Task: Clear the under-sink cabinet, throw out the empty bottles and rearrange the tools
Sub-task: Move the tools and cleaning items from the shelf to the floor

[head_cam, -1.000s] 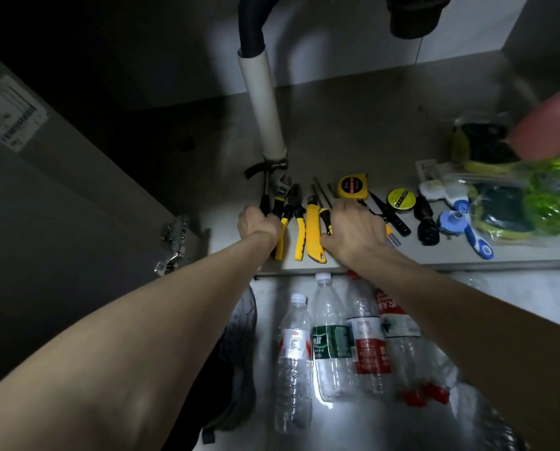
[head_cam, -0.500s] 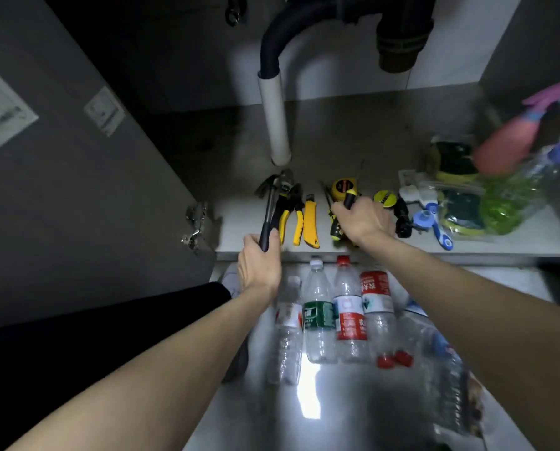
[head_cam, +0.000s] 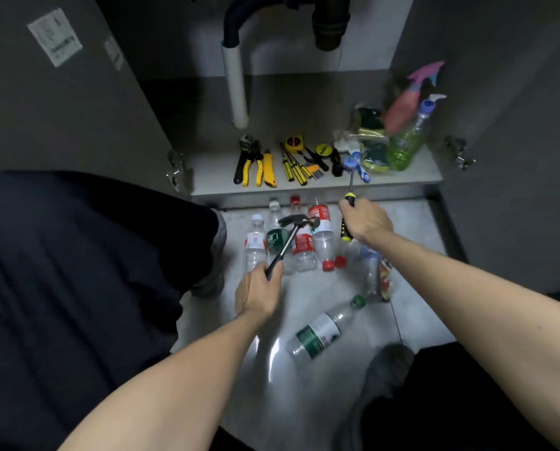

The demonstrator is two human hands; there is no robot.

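Observation:
My left hand (head_cam: 256,292) grips the black handle of a claw hammer (head_cam: 292,234), whose head hangs over the empty bottles (head_cam: 304,245) lying on the floor. My right hand (head_cam: 364,221) holds a yellow-and-black screwdriver (head_cam: 348,203) with its shaft pointing up toward the cabinet. On the cabinet floor (head_cam: 213,177) lie pliers and a yellow knife (head_cam: 255,166), several screwdrivers (head_cam: 293,169) and a yellow tape measure (head_cam: 294,141). One more bottle with a green label (head_cam: 320,332) lies apart on the tiles.
A white drain pipe (head_cam: 236,89) stands at the cabinet's back. Sponges and spray bottles (head_cam: 402,131) crowd the right corner. Open cabinet doors (head_cam: 60,92) flank both sides. My dark trouser leg (head_cam: 77,271) fills the left, a shoe (head_cam: 382,379) the lower right.
Both hands have pulled back out of the cabinet over the floor. The left lifted the hammer away from the tools; the right took a screwdriver out.

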